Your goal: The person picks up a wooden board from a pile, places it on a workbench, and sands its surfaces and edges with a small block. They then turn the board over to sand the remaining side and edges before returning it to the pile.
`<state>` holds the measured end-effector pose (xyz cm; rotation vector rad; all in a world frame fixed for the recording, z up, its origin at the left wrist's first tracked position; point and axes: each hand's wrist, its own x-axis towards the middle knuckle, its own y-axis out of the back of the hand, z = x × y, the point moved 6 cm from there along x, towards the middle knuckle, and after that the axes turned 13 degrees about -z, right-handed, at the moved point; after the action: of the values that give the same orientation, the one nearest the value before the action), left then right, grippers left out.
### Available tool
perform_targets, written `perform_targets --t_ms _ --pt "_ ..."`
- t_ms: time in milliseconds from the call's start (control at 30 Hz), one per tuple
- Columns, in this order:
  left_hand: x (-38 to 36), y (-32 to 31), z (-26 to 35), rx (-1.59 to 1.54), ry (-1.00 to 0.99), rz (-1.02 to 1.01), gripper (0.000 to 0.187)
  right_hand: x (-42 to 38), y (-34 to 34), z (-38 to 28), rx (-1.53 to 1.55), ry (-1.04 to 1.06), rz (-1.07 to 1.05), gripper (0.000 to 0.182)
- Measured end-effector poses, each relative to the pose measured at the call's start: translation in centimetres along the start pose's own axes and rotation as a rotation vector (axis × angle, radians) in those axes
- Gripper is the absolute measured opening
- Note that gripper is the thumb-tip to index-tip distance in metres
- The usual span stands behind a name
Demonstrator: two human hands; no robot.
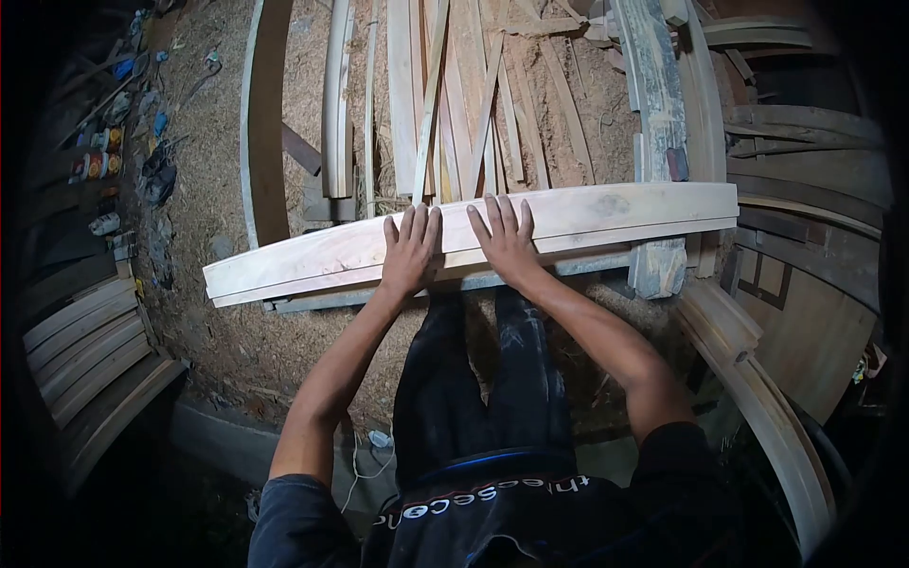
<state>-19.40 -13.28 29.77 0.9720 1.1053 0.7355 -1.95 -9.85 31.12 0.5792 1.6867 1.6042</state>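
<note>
A long, pale wooden board (322, 254) with a gently curved far edge lies crosswise in front of me. A thin dark line runs along its length near the side closest to me. My left hand (411, 248) rests on the board left of its middle, fingers stretched toward the far edge. Just to the right, my right hand (507, 244) lies on it too, fingers spread and pointing away from me. Neither thumb shows clearly. Under the board, a narrow support rail (331, 302) shows along the near side.
A worn timber beam (660, 104) stands under the board's right part. Several thin wood strips (481, 90) lie on sawdust-covered ground beyond. Curved wooden pieces (90, 346) are stacked at left, and a long curved length (772, 417) lies at right. Litter (98, 166) lines the left side.
</note>
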Motion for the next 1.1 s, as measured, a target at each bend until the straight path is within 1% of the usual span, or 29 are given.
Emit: perform_targets --t_ms 33,67,133,167,200,233,267,300,333,367,400,467,500,533,600,633,667,733,767,800,833,867,900,933,967,1000,1033,1067,1100 --pt "0.0 1.0 -0.1 -0.079 0.003 -0.092 0.106 0.1 0.4 0.1 0.026 0.009 0.000 0.060" --pt "0.1 2.3 -0.4 -0.077 0.001 -0.089 0.106 0.2 0.9 0.3 0.024 0.006 0.003 0.060" --pt "1.1 3.1 -1.3 -0.141 -0.050 -0.234 0.106 1.1 1.8 1.0 0.127 0.059 -0.157 0.071" --pt "1.7 3.6 -1.8 -0.200 -0.048 -0.265 0.104 1.4 2.7 1.4 0.126 0.055 -0.162 0.071" --pt "2.5 2.4 -2.8 -0.195 -0.078 -0.237 0.112 2.0 3.1 1.7 0.175 0.081 -0.263 0.088" --pt "3.0 3.5 -3.1 -0.231 -0.097 -0.335 0.118 2.6 3.1 2.0 0.224 0.108 -0.359 0.106" --pt "3.4 4.8 -3.5 -0.264 -0.113 -0.431 0.124 3.5 3.5 2.5 0.222 0.111 -0.354 0.106" --pt "3.8 6.5 -3.9 -0.263 -0.108 -0.429 0.124 4.1 3.3 2.9 0.236 0.127 -0.427 0.109" --pt "4.0 7.4 -3.9 -0.309 -0.113 -0.531 0.126 4.5 3.8 2.9 0.252 0.144 -0.503 0.113" --pt "4.5 7.7 -4.1 -0.353 -0.117 -0.627 0.127 5.1 4.1 3.4 0.270 0.164 -0.622 0.121" --pt "5.2 7.2 -5.0 -0.354 -0.114 -0.629 0.127 5.7 4.4 3.8 0.271 0.167 -0.623 0.121" --pt "6.3 5.6 -5.8 -0.593 -0.228 -0.656 0.125 6.5 3.9 4.7 0.440 0.216 -0.757 0.124" --pt "6.2 6.1 -5.7 -0.511 -0.227 -0.617 0.115 6.9 3.8 5.0 0.421 0.233 -0.705 0.122" --pt "5.9 6.8 -4.8 -0.513 -0.227 -0.619 0.115 7.4 4.0 5.4 0.422 0.233 -0.709 0.122" --pt "5.2 8.9 -2.8 -0.359 -0.191 -0.348 0.102 8.4 4.0 5.9 0.600 0.286 -0.789 0.118" --pt "4.7 8.2 -2.1 -0.295 -0.213 -0.179 0.086 9.1 4.0 6.1 0.610 0.319 -0.694 0.102" --pt "5.7 5.4 -3.1 -0.255 -0.224 -0.101 0.081 9.9 4.7 6.5 0.612 0.319 -0.690 0.102" --pt "7.0 6.5 -4.0 -0.295 -0.205 -0.262 0.075 11.0 5.4 6.8 0.673 0.296 -0.905 0.089" --pt "7.8 7.5 -4.5 -0.318 -0.210 -0.268 0.072 11.8 5.9 7.3 0.651 0.332 -0.808 0.079" --pt "8.6 8.2 -5.0 -0.344 -0.219 -0.273 0.070 12.0 6.2 7.5 0.648 0.328 -0.805 0.079" --pt "9.4 9.0 -5.5 -0.392 -0.187 -0.319 0.064 12.3 6.8 8.1 0.617 0.260 -0.746 0.075" --pt "10.0 9.4 -5.7 -0.448 -0.204 -0.334 0.064 12.6 7.4 9.0 0.581 0.190 -0.686 0.072" --pt "10.5 9.9 -5.9 -0.449 -0.200 -0.374 0.064 12.2 7.5 9.2 0.508 0.176 -0.596 0.073" --pt "10.7 10.2 -6.0 -0.451 -0.193 -0.417 0.065 11.6 7.2 9.1 0.505 0.172 -0.599 0.073" --pt "10.9 10.6 -6.3 -0.489 -0.176 -0.431 0.075 11.4 7.3 9.4 0.483 0.134 -0.492 0.077" --pt "11.3 10.2 -6.6 -0.490 -0.179 -0.436 0.075 11.3 7.6 9.6 0.463 0.096 -0.387 0.081" --pt "12.2 9.6 -7.3 -0.581 -0.167 -0.464 0.079 11.8 7.3 9.9 0.477 0.075 -0.439 0.092" --pt "12.7 8.9 -7.8 -0.674 -0.153 -0.496 0.085 12.6 7.2 10.1 0.478 0.076 -0.440 0.092" --pt "13.1 9.8 -8.3 -0.620 -0.110 -0.448 0.089 13.4 7.2 10.5 0.512 0.047 -0.530 0.094"
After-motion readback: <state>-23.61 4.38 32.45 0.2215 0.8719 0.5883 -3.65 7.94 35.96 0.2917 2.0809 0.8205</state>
